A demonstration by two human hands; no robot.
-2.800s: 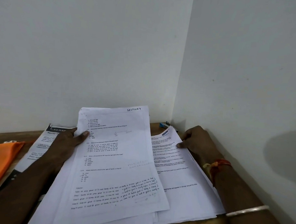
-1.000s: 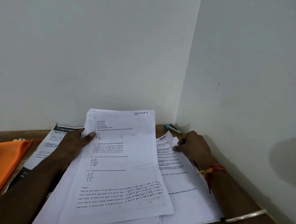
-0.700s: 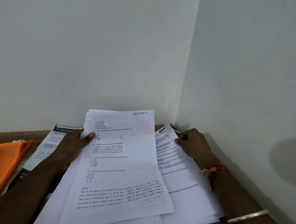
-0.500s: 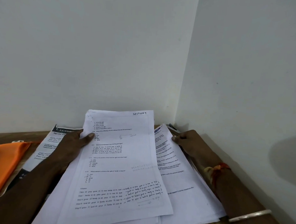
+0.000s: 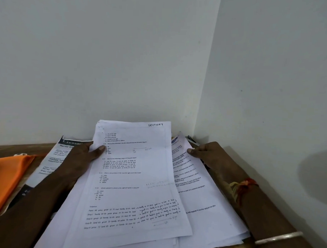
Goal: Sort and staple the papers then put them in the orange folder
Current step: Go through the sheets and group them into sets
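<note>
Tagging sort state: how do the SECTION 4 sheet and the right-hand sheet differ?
The SECTION 4 sheet lies on top, overlapping the right-hand sheet. The SECTION 4 sheet bears handwriting; the right-hand sheet shows only print. The left hand grips the SECTION 4 sheet's side; the right hand grips the right-hand sheet's curled top. Both: white printed pages.

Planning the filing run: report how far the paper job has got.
Done: nothing finished shows. In hand: sorting; the left hand holds the Section 4 sheets, the right hand pinches a sheet of the right pile. Left: stapling, then filing; the orange folder lies aside, left.
</note>
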